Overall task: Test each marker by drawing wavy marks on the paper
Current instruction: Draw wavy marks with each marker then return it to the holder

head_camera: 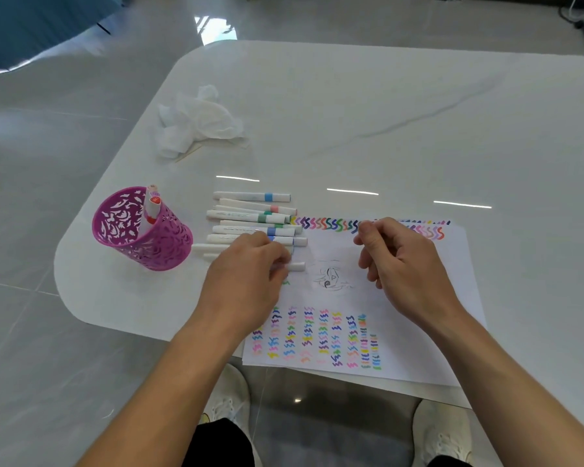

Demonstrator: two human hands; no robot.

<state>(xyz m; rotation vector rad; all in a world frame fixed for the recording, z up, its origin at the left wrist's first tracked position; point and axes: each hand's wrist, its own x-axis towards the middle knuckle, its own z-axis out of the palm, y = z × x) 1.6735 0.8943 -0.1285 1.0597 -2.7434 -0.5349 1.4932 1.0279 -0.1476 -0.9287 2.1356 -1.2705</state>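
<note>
A white paper (425, 308) lies on the table's near edge, with a row of coloured wavy marks along its top, columns of them at the bottom and a small pencil sketch in the middle. Several white markers (250, 217) with coloured bands lie side by side left of the paper. My left hand (246, 271) grips a white marker (298, 266) at the near end of that row; only its tip shows. My right hand (398, 261) hovers over the paper's upper middle, fingers curled and thumb against the forefinger, with nothing visible in it.
A purple cut-out pen holder (139, 234) stands left of the markers with a red-capped marker (152, 205) in it. A crumpled white tissue (198, 121) lies farther back. The white marble table (385, 112) has a rounded left corner. My shoes show below its edge.
</note>
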